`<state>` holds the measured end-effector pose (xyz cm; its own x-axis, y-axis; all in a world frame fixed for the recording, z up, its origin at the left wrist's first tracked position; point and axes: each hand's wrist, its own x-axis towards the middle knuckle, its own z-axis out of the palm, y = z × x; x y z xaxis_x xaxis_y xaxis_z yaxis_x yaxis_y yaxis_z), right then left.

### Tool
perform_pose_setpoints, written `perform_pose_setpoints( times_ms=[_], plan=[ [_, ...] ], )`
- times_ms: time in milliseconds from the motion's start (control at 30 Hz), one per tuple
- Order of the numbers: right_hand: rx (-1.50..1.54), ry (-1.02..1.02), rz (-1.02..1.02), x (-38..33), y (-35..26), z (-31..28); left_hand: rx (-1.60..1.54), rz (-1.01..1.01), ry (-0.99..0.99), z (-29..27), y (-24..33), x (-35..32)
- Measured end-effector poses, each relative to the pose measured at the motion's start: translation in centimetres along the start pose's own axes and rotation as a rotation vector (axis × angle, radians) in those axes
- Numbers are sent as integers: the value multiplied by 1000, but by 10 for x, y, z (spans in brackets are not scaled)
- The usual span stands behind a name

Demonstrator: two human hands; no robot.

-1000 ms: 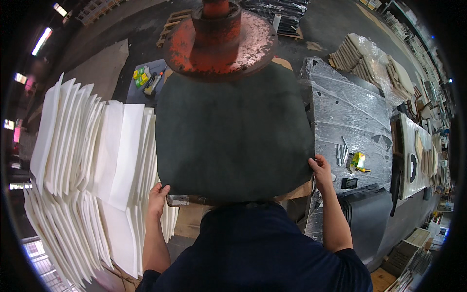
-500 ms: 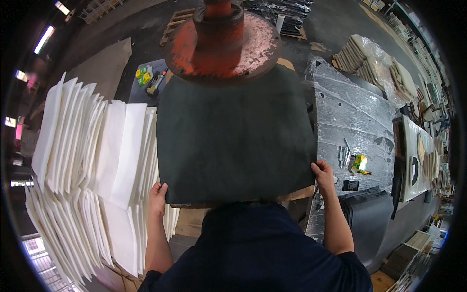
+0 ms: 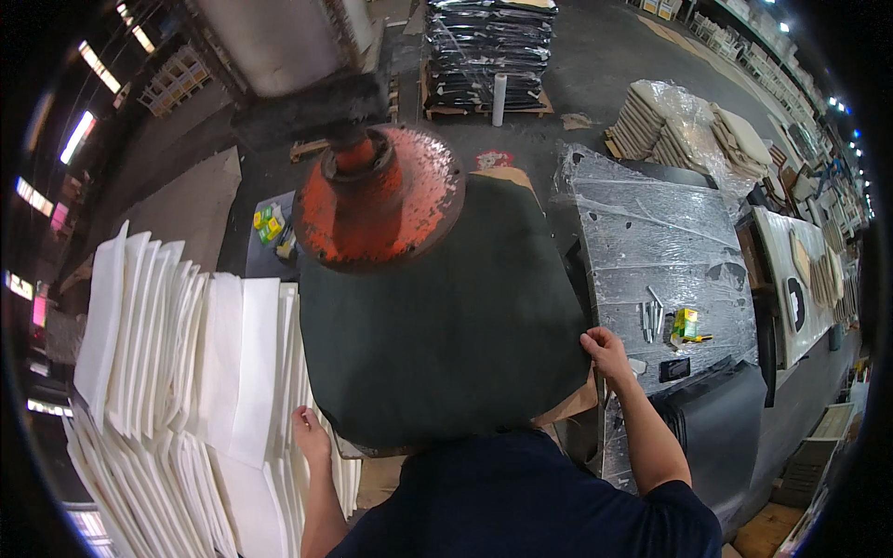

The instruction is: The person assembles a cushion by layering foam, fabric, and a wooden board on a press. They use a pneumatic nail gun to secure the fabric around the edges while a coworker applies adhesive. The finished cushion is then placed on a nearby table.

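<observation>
One squarish dark sheet (image 3: 437, 363), rounded corners nearest, right hand (image 3: 609, 356) pinching it, left hand (image 3: 312, 437) half-curled, empty

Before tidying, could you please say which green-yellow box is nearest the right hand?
The box on the clear film; the other boxes lie left of the dark sheet.

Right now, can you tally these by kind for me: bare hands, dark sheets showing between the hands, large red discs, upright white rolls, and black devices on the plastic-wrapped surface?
Bare hands, left hand and right hand: 2
Dark sheet: 1
Large red disc: 1
Upright white roll: 1
Black device: 1
Total: 6
</observation>
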<state>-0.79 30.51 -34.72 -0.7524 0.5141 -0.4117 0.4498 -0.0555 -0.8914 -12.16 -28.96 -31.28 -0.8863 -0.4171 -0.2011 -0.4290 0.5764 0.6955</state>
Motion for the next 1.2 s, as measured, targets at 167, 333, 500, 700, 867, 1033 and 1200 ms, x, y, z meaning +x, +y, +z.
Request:
perform_pose_setpoints(
  times_ms=[167, 333, 500, 700, 867, 1033, 1200],
  plan=[
    [-415, 139, -196, 17, -6, 13, 412, 907, -7, 49, 25, -46],
    [-294, 30, -74, 19, -8, 13, 564, 1079, -319, 80, 35, -81],
    [-389, 138, -245, 39, -10, 7, 546, 1088, -332, 82, 39, -81],
    [-435, 192, -364, 68, -48, 15, 605, 1189, -427, 86, 41, -80],
    [-462, 202, -221, 33, -60, 6, 598, 1028, -185, 74, 28, -73],
    [-539, 254, -378, 1, -30, 37, 136, 419, 130, 66, 7, -17],
    [-542, 315, -401, -2, -5, 61, -94, 275, 95, 67, 6, -5]
  ],
)
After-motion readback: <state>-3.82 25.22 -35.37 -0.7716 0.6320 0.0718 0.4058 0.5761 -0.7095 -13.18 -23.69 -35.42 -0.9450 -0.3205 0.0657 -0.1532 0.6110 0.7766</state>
